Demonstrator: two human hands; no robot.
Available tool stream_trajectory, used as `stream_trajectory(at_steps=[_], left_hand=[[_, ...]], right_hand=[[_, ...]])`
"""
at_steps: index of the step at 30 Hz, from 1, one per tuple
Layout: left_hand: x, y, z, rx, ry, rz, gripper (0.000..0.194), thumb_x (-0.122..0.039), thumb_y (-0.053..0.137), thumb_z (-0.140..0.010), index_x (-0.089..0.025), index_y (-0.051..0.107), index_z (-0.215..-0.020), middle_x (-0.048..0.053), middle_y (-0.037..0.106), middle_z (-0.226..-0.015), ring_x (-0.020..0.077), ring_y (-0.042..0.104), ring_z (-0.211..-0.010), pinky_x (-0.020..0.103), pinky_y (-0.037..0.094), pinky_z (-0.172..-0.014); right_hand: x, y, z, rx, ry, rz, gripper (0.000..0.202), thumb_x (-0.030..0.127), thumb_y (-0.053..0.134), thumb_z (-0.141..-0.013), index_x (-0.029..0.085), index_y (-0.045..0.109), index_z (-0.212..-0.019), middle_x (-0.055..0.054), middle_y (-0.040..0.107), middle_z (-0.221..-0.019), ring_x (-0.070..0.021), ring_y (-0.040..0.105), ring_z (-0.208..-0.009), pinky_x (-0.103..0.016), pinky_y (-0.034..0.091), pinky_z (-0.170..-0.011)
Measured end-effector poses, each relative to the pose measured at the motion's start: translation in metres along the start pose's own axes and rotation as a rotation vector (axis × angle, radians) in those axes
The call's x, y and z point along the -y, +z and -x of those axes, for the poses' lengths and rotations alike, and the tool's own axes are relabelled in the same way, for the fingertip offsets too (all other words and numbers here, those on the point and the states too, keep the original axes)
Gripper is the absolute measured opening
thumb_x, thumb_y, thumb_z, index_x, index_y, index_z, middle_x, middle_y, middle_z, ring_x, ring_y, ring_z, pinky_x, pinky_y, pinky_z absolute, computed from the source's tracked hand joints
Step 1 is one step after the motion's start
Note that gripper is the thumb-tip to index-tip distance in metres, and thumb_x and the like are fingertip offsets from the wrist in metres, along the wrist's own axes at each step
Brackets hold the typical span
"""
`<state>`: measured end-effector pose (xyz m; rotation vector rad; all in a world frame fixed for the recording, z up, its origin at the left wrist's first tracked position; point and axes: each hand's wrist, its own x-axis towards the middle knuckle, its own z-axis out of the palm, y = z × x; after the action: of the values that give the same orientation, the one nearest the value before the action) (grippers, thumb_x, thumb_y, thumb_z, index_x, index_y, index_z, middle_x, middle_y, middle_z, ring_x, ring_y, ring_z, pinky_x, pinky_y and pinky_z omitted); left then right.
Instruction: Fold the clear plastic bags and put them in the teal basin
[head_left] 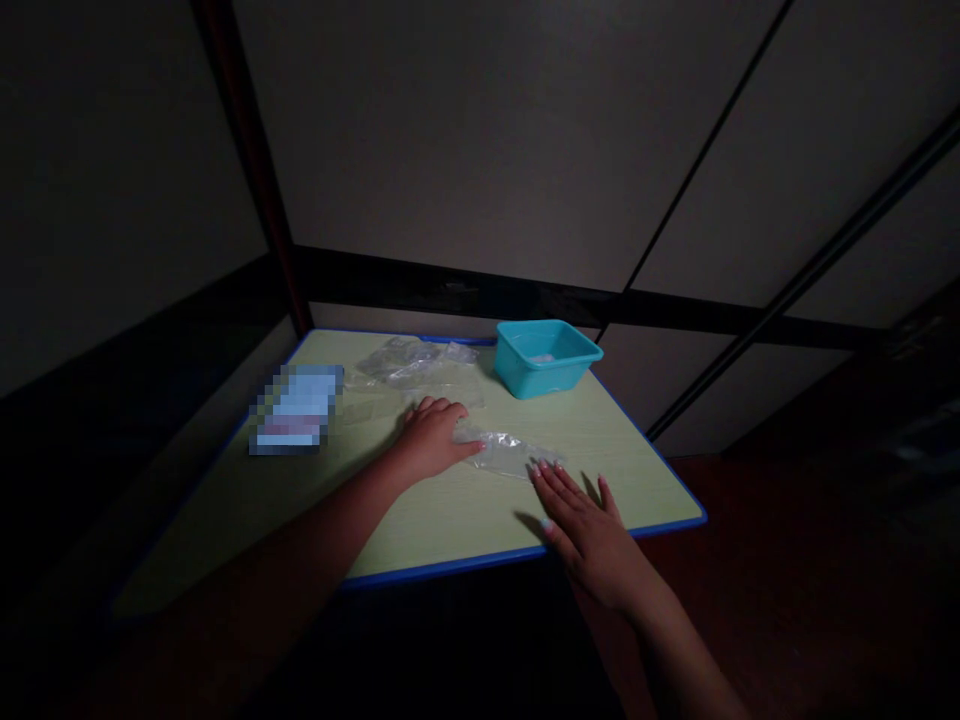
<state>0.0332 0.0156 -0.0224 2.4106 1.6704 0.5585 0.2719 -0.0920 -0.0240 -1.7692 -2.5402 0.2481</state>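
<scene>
A clear plastic bag (510, 454) lies flat on the pale, blue-edged table (420, 530). My left hand (433, 440) rests at the bag's left end, its fingers slightly curved and the thumb stretched onto the plastic. The thumb stands apart from the fingers, and no grip on the bag shows. At the bag's right end lie the fingertips of my right hand (589, 535), palm down with the fingers spread. Beyond my left hand, more crumpled clear plastic bags (409, 362) are heaped; how many I cannot tell.
A turquoise plastic basket (544, 378) stands at the table's back right, with something pale inside. On the left side lies a pixelated, phone-like object (298, 410). Panelled cabinet doors or walls (465, 150) rise directly behind the table. The surroundings are dark.
</scene>
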Motion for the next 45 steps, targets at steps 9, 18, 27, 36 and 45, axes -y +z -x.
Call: stream_trajectory(at_steps=[9, 18, 27, 36, 45], left_hand=[[-0.001, 0.001, 0.0, 0.019, 0.013, 0.03, 0.039, -0.051, 0.063, -0.072, -0.023, 0.058, -0.1, 0.004, 0.062, -0.103, 0.0256, 0.05, -0.104, 0.036, 0.039, -0.082], [-0.005, 0.001, 0.005, 0.036, 0.012, 0.014, 0.044, -0.057, 0.066, -0.065, -0.022, 0.056, -0.09, 0.005, 0.062, -0.096, 0.027, 0.052, -0.098, 0.037, 0.041, -0.076], [-0.005, 0.001, 0.008, 0.037, 0.007, -0.039, 0.056, -0.067, 0.065, -0.059, -0.022, 0.054, -0.09, 0.007, 0.057, -0.102, 0.0285, 0.048, -0.103, 0.039, 0.04, -0.08], [-0.001, -0.001, 0.002, 0.004, -0.082, 0.052, 0.036, -0.053, 0.06, -0.074, -0.022, 0.058, -0.093, 0.005, 0.063, -0.096, 0.0237, 0.055, -0.095, 0.031, 0.039, -0.077], [0.01, -0.02, 0.001, 0.023, -0.229, 0.069, 0.037, -0.053, 0.049, -0.081, -0.017, 0.056, -0.071, 0.003, 0.06, -0.068, 0.0167, 0.053, -0.062, 0.026, 0.029, -0.052]], right_hand=[[-0.037, -0.008, -0.016, 0.001, -0.059, 0.024, 0.048, 0.044, 0.032, -0.094, 0.041, 0.021, -0.141, -0.001, 0.021, -0.15, -0.0244, 0.013, -0.139, -0.061, 0.008, -0.105], [-0.067, -0.022, -0.034, -0.04, -0.097, 0.111, 0.046, 0.048, 0.04, -0.09, 0.043, 0.034, -0.136, 0.001, 0.011, -0.152, -0.0302, 0.0, -0.139, -0.063, 0.009, -0.103], [-0.032, -0.026, -0.077, -0.083, -0.215, 0.025, 0.053, 0.039, 0.029, -0.095, 0.03, 0.014, -0.145, -0.004, 0.01, -0.152, -0.0211, 0.006, -0.14, -0.053, 0.016, -0.108], [-0.016, -0.002, -0.096, -0.047, -0.262, 0.033, 0.06, 0.04, 0.026, -0.094, 0.025, 0.003, -0.147, -0.005, 0.009, -0.152, -0.0207, 0.008, -0.14, -0.055, 0.009, -0.108], [-0.014, 0.003, -0.1, -0.023, -0.242, 0.067, 0.059, 0.045, 0.022, -0.094, 0.023, 0.008, -0.147, -0.006, 0.011, -0.151, -0.0203, 0.01, -0.139, -0.055, 0.01, -0.109]])
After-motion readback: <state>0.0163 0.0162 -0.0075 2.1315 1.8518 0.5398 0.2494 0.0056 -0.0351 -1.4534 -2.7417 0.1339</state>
